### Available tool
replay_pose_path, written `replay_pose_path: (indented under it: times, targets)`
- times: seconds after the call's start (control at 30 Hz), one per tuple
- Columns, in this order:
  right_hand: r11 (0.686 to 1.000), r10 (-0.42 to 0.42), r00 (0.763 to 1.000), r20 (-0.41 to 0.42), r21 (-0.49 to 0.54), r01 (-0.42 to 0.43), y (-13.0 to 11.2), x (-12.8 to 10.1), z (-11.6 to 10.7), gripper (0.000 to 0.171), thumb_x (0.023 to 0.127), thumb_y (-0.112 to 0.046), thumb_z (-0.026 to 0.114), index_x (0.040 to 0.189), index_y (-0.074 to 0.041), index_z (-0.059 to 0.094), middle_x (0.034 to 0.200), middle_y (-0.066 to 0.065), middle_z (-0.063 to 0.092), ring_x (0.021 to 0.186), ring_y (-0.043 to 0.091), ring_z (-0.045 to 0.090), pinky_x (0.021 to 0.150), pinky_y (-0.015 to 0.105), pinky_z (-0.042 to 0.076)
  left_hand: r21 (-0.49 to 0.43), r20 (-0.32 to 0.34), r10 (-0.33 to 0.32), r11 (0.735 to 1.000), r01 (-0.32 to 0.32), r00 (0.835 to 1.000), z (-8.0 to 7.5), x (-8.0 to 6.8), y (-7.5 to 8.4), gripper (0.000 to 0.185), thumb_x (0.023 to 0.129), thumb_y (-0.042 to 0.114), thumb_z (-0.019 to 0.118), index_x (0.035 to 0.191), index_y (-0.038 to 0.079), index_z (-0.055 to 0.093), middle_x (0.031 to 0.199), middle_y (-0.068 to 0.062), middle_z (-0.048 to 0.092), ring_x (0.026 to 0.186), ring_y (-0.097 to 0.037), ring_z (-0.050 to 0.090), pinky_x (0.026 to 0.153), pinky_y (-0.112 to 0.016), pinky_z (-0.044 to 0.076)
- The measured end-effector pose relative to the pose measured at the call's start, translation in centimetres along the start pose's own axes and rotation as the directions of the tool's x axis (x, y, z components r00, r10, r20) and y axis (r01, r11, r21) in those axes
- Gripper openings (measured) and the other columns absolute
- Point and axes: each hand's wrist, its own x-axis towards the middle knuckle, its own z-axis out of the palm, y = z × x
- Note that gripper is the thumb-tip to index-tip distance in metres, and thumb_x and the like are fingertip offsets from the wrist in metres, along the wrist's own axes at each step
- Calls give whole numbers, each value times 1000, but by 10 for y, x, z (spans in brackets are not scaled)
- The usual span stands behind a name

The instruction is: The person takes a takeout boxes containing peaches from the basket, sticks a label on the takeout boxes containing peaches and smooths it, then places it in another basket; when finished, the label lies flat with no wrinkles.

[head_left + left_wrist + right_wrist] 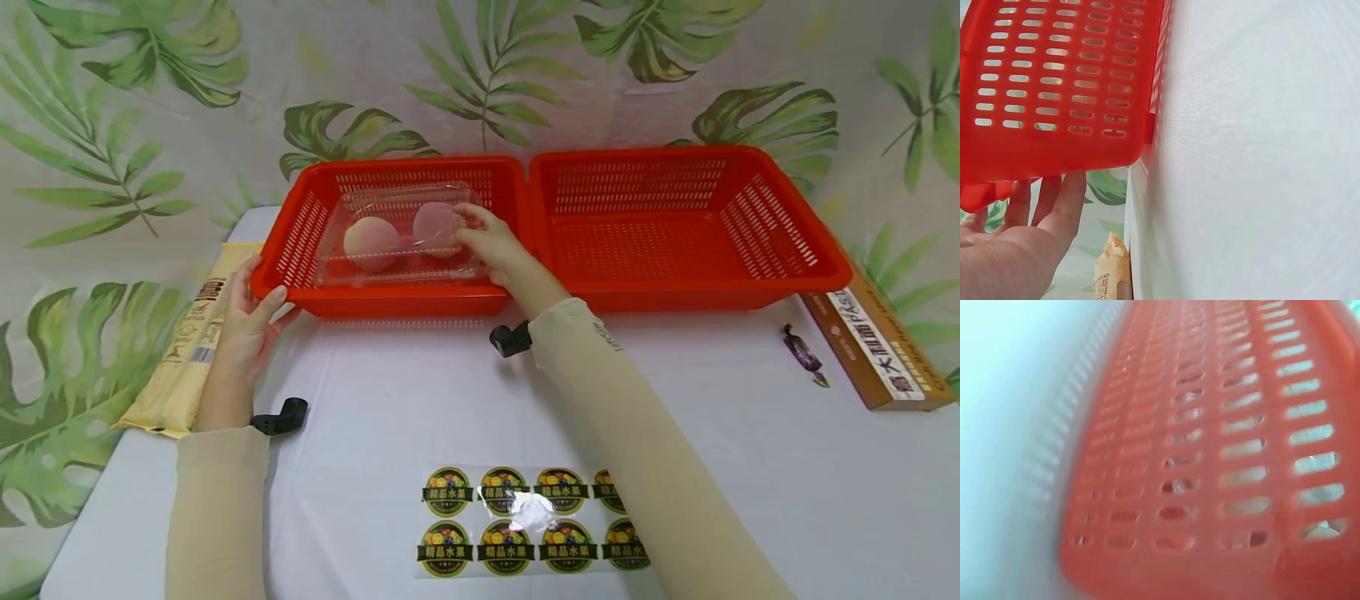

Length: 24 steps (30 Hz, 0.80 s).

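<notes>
Two peaches (372, 243) lie inside a clear plastic box (330, 265) in the left red basket (390, 305). My left hand (246, 321) grips that basket's front left corner, thumb at the front and fingers round the side. In the left wrist view, fingers of the left hand (1019, 250) touch the basket's rim (1041, 167). At the box's right end, my right hand (491, 246) holds it with bent fingers beside the right peach. The right wrist view shows only the basket's slotted wall (1210, 431); the right hand is out of that picture.
A second red basket (675, 296) stands against the first on the right. A sheet of round fruit stickers (506, 546) lies in front. Further right are a wrapped candy (802, 350) and a brown pasta box (870, 342). A beige packet (168, 367) lies at the left.
</notes>
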Motion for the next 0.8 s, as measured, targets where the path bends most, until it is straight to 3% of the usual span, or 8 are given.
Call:
replay_pose_path:
  times: [0.2, 0.3, 0.4, 0.5, 0.63, 0.8]
  targets:
    - [989, -93, 995, 28, 118, 89, -1, -13, 1, 45, 87, -7, 54, 128, -24, 45, 119, 8, 41, 107, 32, 41, 92, 43, 37, 10, -6, 3, 1000, -3, 1000, 1, 0, 0, 57, 87, -1, 53, 135, 22, 32, 140, -9, 23, 122, -25, 30, 78, -31, 48]
    - [977, -146, 989, 32, 163, 139, -4, -23, -1, 45, 87, -5, 53, 128, -23, 45, 117, 9, 41, 100, 28, 43, 88, 41, 39, 16, -16, -2, 1000, 2, 1000, 1, 0, 1, 57, 87, -1, 53, 135, 22, 31, 140, -8, 24, 122, -24, 30, 79, -31, 48]
    - [967, -183, 982, 36, 187, 174, -10, -39, -7, 45, 88, -6, 52, 127, -26, 46, 110, 7, 41, 94, 25, 44, 76, 37, 42, 20, -26, -8, 1000, 9, 1000, 1, -1, 2, 58, 87, 0, 54, 136, 22, 31, 139, -7, 24, 122, -23, 30, 79, -31, 48]
    - [950, -228, 973, 43, 230, 213, -17, -61, -17, 44, 89, -6, 51, 128, -27, 46, 107, 6, 39, 86, 23, 44, 72, 34, 46, 29, -33, -12, 1000, 13, 999, 2, -1, 2, 57, 88, 1, 53, 136, 22, 30, 138, -6, 25, 121, -23, 30, 80, -31, 47]
    - [920, -296, 955, 33, 277, 276, -20, -98, -36, 44, 90, -3, 48, 128, -24, 45, 115, 7, 34, 81, 20, 43, 67, 41, 52, 44, -28, -7, 999, 8, 1000, 3, 0, 2, 57, 88, 2, 54, 136, 22, 30, 137, -6, 27, 119, -22, 33, 80, -31, 47]
    - [905, -373, 928, 15, 226, 360, -8, -145, -64, 45, 90, -2, 48, 130, -22, 41, 127, 8, 32, 88, 21, 44, 64, 27, 50, 17, -14, 5, 1000, -5, 1000, 3, -1, 2, 57, 88, -2, 51, 136, 21, 29, 137, -8, 26, 118, -22, 35, 79, -31, 47]
